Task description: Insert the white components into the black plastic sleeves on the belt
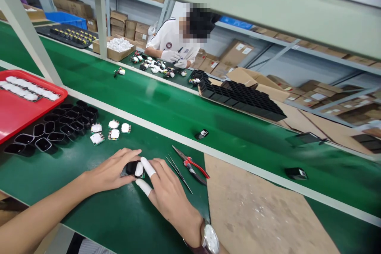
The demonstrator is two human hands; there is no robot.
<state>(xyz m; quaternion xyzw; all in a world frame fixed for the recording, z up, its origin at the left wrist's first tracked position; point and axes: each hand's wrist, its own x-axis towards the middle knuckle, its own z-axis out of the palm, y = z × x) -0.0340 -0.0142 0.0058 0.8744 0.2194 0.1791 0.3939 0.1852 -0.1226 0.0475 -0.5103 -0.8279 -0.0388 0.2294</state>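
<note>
My left hand (pixel 114 168) is closed around a black plastic housing (pixel 131 168) just above the green bench. At the housing's open end sits a small circuit board with a white top (pixel 139 169), partly inside. My right hand (pixel 163 184) grips this board between thumb and index finger, both in white finger cots. Several similar white-topped boards (pixel 113 134) lie beyond my left hand. Farther left, empty black housings (pixel 59 125) stand in rows. Tweezers (pixel 179 174) and red-handled pliers (pixel 190 162) rest to the right of my right hand.
A red tray (pixel 26 115) with white-topped parts is at the left. A green conveyor belt (pixel 166 103) crosses behind the bench, carrying black housings (pixel 203 133). Cardboard (pixel 253 206) covers the right bench. Across the belt, a gloved person (pixel 175 43) works near black cases (pixel 241 97). A metal post (pixel 32 35) rises at left.
</note>
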